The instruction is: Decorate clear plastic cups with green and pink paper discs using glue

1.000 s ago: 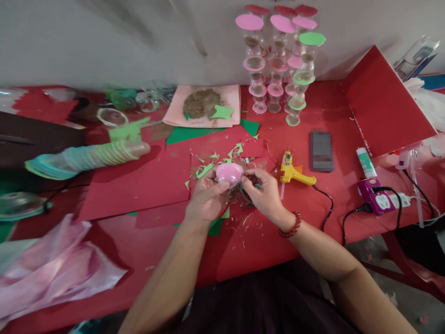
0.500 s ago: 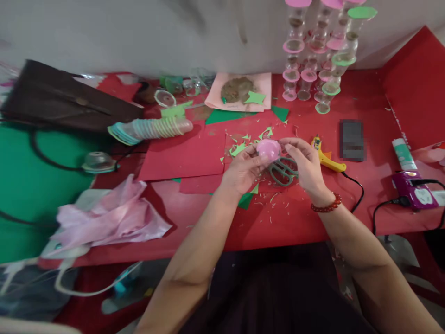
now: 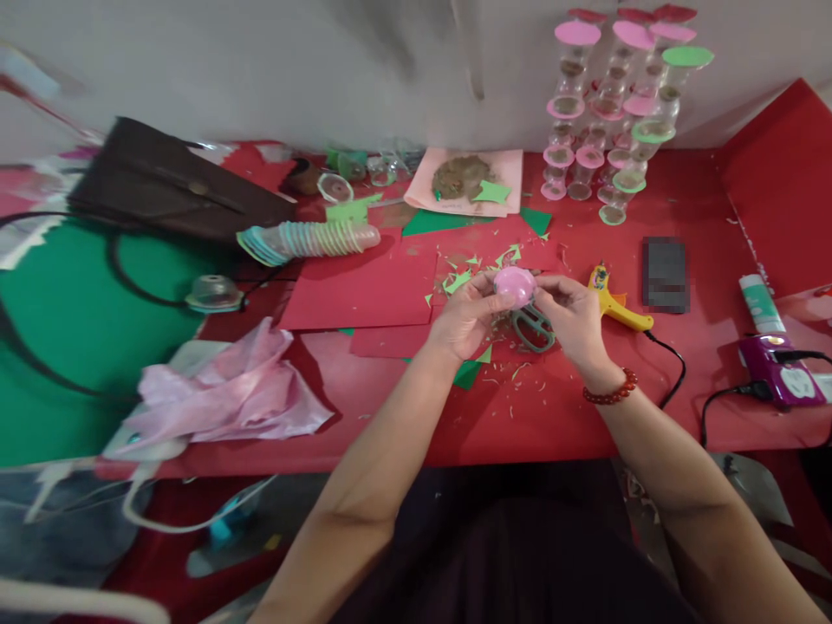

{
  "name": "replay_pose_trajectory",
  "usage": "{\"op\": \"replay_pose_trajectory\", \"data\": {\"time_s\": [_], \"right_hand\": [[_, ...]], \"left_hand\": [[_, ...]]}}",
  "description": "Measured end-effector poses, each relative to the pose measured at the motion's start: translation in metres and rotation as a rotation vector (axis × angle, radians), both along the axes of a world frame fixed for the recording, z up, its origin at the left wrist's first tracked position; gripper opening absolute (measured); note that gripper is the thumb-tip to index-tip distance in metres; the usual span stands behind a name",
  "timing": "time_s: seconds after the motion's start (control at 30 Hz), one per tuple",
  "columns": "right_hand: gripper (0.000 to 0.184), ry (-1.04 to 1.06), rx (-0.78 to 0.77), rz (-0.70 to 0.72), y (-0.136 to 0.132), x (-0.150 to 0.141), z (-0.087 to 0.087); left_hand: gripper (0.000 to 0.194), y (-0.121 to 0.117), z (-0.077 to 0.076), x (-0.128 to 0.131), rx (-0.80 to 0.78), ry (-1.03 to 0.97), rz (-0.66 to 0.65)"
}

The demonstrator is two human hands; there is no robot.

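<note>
A round pink disc [image 3: 516,286] with a shiny face is held up over the middle of the red table. My left hand [image 3: 463,321] pinches its left side, thumb on the near face. At the right edge, the bent fingertips of my right hand [image 3: 575,322] grip the rim. Beneath the disc lie scissors [image 3: 534,331] with grey-green handles, their blades hidden. Light green paper scraps [image 3: 457,282] are scattered behind my left hand. To the right of my right hand rests a yellow hot glue gun [image 3: 622,310].
Towers of clear plastic cups [image 3: 565,108] with pink and green discs stand at the back right. Stacked dome lids [image 3: 305,241] lie on the left, near a dark bag [image 3: 169,186] and pink cloth [image 3: 227,390]. A purple power box [image 3: 776,373] with cords sits right.
The view has shifted, so the table things appear a little farther right. Both hands still hold the pink disc, and my right fingers have closed in nearer its edge.
</note>
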State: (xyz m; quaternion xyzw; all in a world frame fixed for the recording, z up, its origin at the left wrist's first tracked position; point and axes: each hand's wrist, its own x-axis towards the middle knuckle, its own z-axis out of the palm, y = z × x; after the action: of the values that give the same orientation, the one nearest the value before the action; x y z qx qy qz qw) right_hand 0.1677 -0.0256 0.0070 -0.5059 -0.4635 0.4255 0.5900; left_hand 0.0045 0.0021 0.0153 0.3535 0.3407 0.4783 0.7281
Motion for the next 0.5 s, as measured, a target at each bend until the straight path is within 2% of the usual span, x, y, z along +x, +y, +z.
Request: {"op": "replay_pose_trajectory", "data": {"time_s": [0.23,0.5], "right_hand": [[0.016,-0.004,-0.038,0.040,-0.0012,-0.0004,0.0004],[0.017,0.011,-0.052,0.003,-0.0003,-0.0017,-0.0031]], "left_hand": [[0.050,0.0031,-0.0011,-0.0026,-0.036,0.017,0.001],[0.052,0.0014,-0.0025,-0.0024,0.030,0.083,0.009]]}}
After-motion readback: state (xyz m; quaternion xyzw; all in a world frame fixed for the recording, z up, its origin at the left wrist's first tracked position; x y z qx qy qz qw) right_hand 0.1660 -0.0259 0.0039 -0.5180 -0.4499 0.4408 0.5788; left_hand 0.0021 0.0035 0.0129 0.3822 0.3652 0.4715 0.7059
